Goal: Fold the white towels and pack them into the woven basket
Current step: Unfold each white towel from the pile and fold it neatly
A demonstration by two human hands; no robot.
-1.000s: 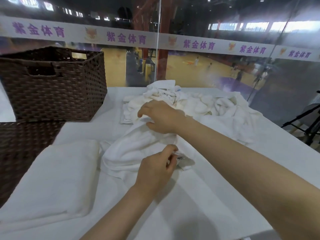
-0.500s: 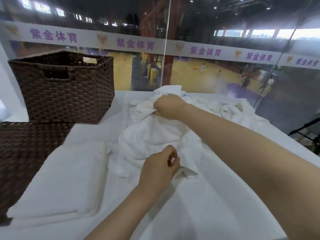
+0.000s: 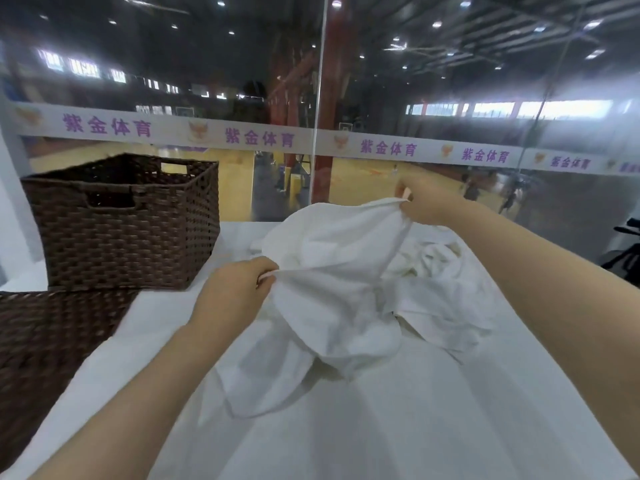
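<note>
Pinching the towel [image 3: 332, 271] at its hem: left hand [image 3: 231, 295] near, right hand [image 3: 424, 204] farther and higher, fingers of both closed on cloth. Hanging slack between them over the table [image 3: 415, 410], above the pile [image 3: 443, 271]. Looking light, soft and limp; better gripping at corners. Waiting at left, the basket [image 3: 128, 223].

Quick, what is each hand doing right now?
Left hand: pinches an edge of the towel.
Right hand: pinches another part of the same towel's edge, lifted higher.
</note>
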